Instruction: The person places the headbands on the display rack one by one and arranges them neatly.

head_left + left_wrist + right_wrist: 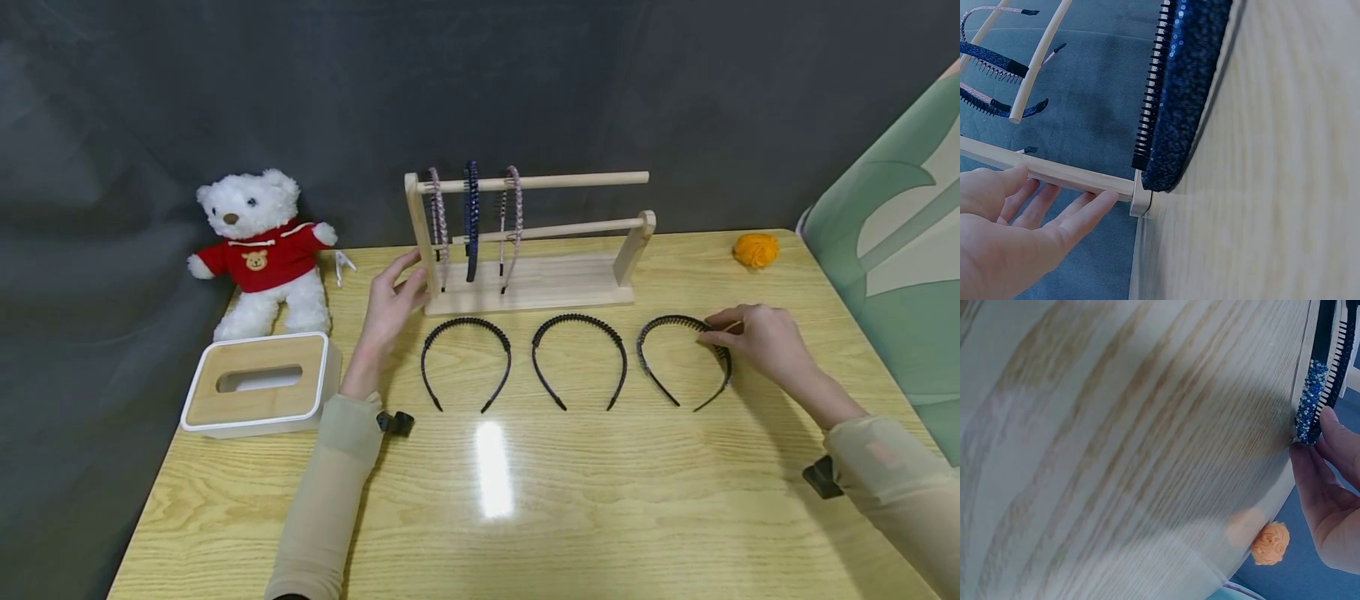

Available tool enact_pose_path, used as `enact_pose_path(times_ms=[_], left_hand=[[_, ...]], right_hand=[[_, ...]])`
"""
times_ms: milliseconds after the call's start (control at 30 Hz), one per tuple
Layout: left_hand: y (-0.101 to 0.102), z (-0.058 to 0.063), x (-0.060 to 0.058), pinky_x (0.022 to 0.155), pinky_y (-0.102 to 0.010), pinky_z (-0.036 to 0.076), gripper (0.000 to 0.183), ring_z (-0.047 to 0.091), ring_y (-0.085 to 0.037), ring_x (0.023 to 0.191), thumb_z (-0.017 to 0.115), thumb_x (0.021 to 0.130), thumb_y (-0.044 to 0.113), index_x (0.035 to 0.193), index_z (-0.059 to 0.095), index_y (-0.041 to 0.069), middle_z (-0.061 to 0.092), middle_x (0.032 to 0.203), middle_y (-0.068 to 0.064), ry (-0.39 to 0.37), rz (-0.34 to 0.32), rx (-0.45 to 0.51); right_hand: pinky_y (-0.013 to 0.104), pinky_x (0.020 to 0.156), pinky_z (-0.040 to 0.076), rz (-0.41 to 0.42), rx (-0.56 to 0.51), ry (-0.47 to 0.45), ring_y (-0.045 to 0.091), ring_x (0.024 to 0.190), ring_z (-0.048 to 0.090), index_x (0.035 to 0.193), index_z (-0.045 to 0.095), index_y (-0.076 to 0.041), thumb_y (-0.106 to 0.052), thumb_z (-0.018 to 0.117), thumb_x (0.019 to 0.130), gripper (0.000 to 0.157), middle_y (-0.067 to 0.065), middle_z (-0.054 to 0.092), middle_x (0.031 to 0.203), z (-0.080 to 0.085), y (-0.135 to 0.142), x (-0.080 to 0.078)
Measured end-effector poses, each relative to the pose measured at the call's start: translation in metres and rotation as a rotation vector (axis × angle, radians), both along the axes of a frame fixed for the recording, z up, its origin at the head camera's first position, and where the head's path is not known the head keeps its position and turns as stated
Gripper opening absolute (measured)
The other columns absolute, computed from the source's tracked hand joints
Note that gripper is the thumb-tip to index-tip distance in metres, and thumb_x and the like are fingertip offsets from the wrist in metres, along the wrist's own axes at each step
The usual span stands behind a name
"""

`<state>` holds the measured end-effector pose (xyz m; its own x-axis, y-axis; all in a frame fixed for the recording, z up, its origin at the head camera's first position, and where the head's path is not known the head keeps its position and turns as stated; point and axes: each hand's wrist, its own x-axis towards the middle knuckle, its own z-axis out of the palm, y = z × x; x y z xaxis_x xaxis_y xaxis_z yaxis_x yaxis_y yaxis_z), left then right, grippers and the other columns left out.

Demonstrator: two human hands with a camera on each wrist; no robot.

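Note:
A wooden headband stand (525, 283) carries three headbands: two pinkish ones and a dark blue headband (472, 217) between them. My left hand (390, 304) rests against its left upright (1079, 178), fingers extended and thumb on the wood's edge. On the table (600, 492) before the stand lie three dark headbands in a row: a left headband (467, 322), a middle headband (579, 318) and a right headband (651, 377). My right hand (765, 342) pinches the right headband's upper right side between thumb and fingers; in the right wrist view its glittery blue end (1310, 403) shows at the fingertips.
At the left, a white teddy bear (273, 258) in a red sweater sits behind a tissue box (258, 383) with a wooden lid. Beside the bear is a small white clip (343, 267). An orange ball (755, 250) lies at the back right. Dark cloth (712, 100) hangs behind the table.

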<state>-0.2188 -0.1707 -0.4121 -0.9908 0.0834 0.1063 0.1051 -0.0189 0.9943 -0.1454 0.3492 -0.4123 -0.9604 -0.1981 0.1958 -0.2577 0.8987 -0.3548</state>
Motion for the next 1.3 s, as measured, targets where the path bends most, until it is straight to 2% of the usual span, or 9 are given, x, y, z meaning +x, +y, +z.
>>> enact_pose_path(times_ms=[167, 433, 667, 1000, 1300], left_hand=[[0.0002, 0.0008, 0.0008, 0.11, -0.05, 0.056, 0.047, 0.06, -0.046, 0.133, 0.054, 0.113, 0.007, 0.159, 0.048, 0.001, 0.044, 0.165, -0.016, -0.007, 0.003, -0.001], [0.0007, 0.0006, 0.0003, 0.111, -0.051, 0.056, 0.046, 0.06, -0.047, 0.132, 0.055, 0.113, 0.006, 0.159, 0.049, 0.0, 0.044, 0.164, -0.017, -0.01, 0.006, -0.003], [0.0006, 0.0008, 0.0005, 0.111, -0.051, 0.055, 0.046, 0.059, -0.047, 0.134, 0.054, 0.113, 0.007, 0.159, 0.048, 0.001, 0.044, 0.164, -0.017, -0.013, 0.006, -0.005], [0.0011, 0.0, 0.0004, 0.111, -0.054, 0.055, 0.046, 0.061, -0.047, 0.131, 0.055, 0.113, 0.008, 0.159, 0.049, 0.002, 0.046, 0.163, -0.017, 0.0, 0.002, -0.004], [0.0007, 0.0011, 0.002, 0.111, -0.053, 0.055, 0.047, 0.06, -0.048, 0.132, 0.055, 0.113, 0.007, 0.159, 0.048, 0.001, 0.044, 0.164, -0.017, 0.0, -0.001, 0.001]], right_hand=[[0.034, 0.059, 0.052, 0.005, 0.011, 0.015, 0.037, 0.077, 0.076, 0.099, 0.082, 0.006, -0.007, 0.092, 0.083, 0.022, 0.023, 0.078, 0.093, -0.0004, -0.0001, -0.0002], [0.034, 0.057, 0.05, 0.007, 0.031, 0.004, 0.038, 0.076, 0.076, 0.097, 0.081, 0.007, -0.005, 0.091, 0.084, 0.02, 0.024, 0.078, 0.091, 0.0, -0.0001, -0.0007], [0.04, 0.057, 0.052, 0.004, 0.025, 0.005, 0.037, 0.075, 0.075, 0.096, 0.082, 0.007, -0.005, 0.09, 0.086, 0.017, 0.023, 0.078, 0.09, -0.0009, -0.0011, -0.0009], [0.033, 0.054, 0.049, -0.001, 0.017, 0.014, 0.035, 0.07, 0.074, 0.09, 0.081, 0.006, -0.003, 0.089, 0.087, 0.012, 0.021, 0.078, 0.084, -0.0028, -0.0003, -0.0011], [0.035, 0.055, 0.05, -0.011, 0.012, 0.002, 0.036, 0.071, 0.073, 0.087, 0.08, 0.005, -0.001, 0.087, 0.089, 0.009, 0.021, 0.077, 0.084, -0.0003, -0.0008, -0.0001]])
